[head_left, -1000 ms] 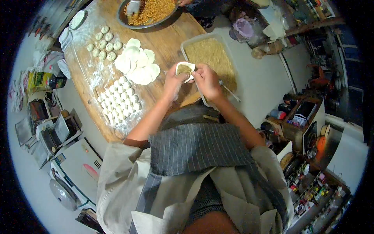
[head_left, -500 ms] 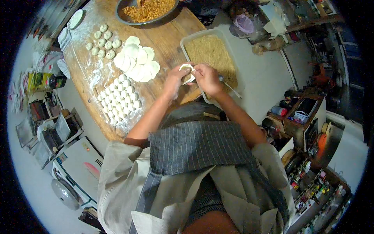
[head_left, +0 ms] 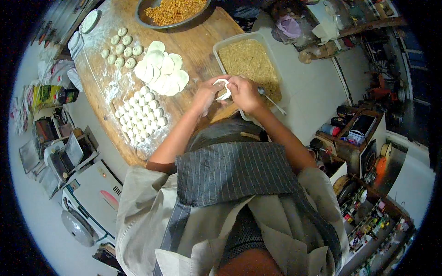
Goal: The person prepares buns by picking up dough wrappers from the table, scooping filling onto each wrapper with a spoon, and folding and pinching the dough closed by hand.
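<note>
Between my two hands is a round dough wrapper [head_left: 225,94] with filling in its middle. My left hand [head_left: 205,95] is closed around its left side and cradles it. The fingers of my right hand [head_left: 245,93] pinch its right edge, where the rim is gathered; the fingertips are partly hidden. Just beyond my hands stands a plastic tub of tan filling [head_left: 216,54], with a spoon [head_left: 272,102] resting in its near right side. Flat dough wrappers [head_left: 161,69] lie overlapped on the table to the left.
On the floury wooden table [head_left: 198,43] are rows of small dough pieces [head_left: 141,115] and several finished round buns [head_left: 120,49]. A metal bowl of orange-brown filling [head_left: 171,25] stands at the far edge. A rolling pin [head_left: 120,124] lies beside the dough pieces.
My fingers have shifted slightly on the wrapper, and its right rim is folded further inward. Another hand or utensil in the far bowl has gone out of view.
</note>
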{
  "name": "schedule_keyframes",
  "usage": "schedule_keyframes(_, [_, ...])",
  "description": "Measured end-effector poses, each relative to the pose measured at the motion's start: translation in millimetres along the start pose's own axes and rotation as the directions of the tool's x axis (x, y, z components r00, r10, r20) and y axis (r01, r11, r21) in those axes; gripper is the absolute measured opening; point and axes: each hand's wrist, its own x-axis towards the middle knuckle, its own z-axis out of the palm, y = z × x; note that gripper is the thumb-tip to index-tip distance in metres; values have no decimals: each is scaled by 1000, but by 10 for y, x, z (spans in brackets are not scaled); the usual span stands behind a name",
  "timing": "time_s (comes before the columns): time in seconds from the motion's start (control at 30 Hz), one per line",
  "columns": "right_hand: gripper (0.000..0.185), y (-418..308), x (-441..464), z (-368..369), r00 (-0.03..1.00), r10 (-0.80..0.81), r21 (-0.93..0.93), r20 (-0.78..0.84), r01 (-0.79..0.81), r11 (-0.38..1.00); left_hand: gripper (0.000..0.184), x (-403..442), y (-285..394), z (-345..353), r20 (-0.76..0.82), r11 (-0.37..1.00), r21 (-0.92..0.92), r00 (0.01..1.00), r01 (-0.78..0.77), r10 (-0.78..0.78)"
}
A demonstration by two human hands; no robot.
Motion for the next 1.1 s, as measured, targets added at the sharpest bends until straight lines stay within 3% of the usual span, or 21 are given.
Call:
schedule_keyframes(0.1, [9,16,-49,48,999,-17,-14,-51,17,1000,37,-88,87,82,-34,998,10,997,64,-63])
schedule_keyframes(0.2, [9,21,-39,98,998,-7,68,-60,11,998,37,-56,59,6,-10,983,167,997,72,-71])
schedule_keyframes(0.27, [11,7,-36,77,999,-5,133,-34,9,991,36,-1,59,-63,112,981,179,989,79,-100])
schedule_keyframes(0.37, [13,-118,13,-60,994,103,103,26,-105,989,35,-21,358,-31,39,982,183,998,39,-47])
schedule_keyframes(0.4, [14,-112,36,-66,993,110,69,-40,-107,992,35,-41,362,10,41,982,184,998,38,-46])
schedule_keyframes(0.47, [14,-115,74,-79,988,111,34,-112,-108,994,34,-99,357,176,-170,958,-279,979,64,-114])
schedule_keyframes(0.5, [15,-131,70,-67,989,83,-50,-120,-89,995,27,-93,295,233,-108,877,-475,984,74,-141])
schedule_keyframes(0.67, [16,-159,16,-39,991,5,-203,-133,-32,979,24,-106,152,356,-237,888,-457,968,-37,-82])
schedule_keyframes(0.77, [14,-157,0,2,971,61,-97,-231,-86,992,29,-119,159,335,-248,871,-483,968,-86,-42])
schedule_keyframes(0.83, [12,-127,26,23,966,-9,-41,-260,-2,999,31,-139,202,306,-171,841,-535,985,-82,-12])
schedule_keyframes(0.97, [12,-122,24,-9,982,-25,-45,-186,16,999,30,-63,123,319,-184,886,-456,983,-90,5])
schedule_keyframes(1.03, [12,-94,11,6,985,-31,-104,-167,13,995,26,-156,296,395,-290,991,-78,954,-109,82])
schedule_keyframes(1.1, [12,-118,-33,27,986,1,-94,-165,-17,995,23,-118,215,347,-291,991,-5,948,-136,129])
